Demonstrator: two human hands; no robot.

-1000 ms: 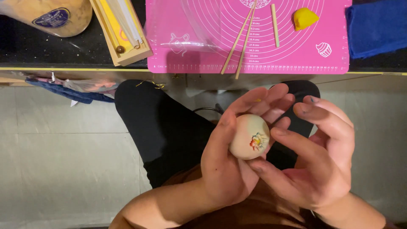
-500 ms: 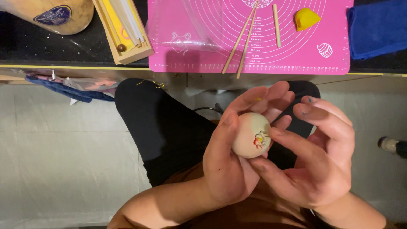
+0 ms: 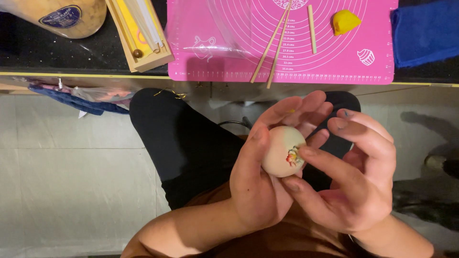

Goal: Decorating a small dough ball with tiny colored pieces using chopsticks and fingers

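Observation:
My left hand (image 3: 265, 177) cups a pale beige dough ball (image 3: 279, 152) over my lap, thumb along its left side. A small red and yellow decoration (image 3: 292, 156) sits on the ball's right face. My right hand (image 3: 356, 179) is beside the ball, its index finger and thumb touching the ball at that decoration. Both hands are below the table's front edge.
On the table above lie a pink silicone mat (image 3: 287, 40), thin wooden sticks (image 3: 270, 45), a yellow dough lump (image 3: 345, 21), a clear plastic sheet (image 3: 210, 28), a blue cloth (image 3: 425, 31), a wooden box of tools (image 3: 141, 33) and a tan jar (image 3: 62, 16). Grey floor tiles lie below.
The ball has turned slightly in my hands, and my right index finger has come onto the red and yellow decoration. A dark object has appeared at the right edge of the floor.

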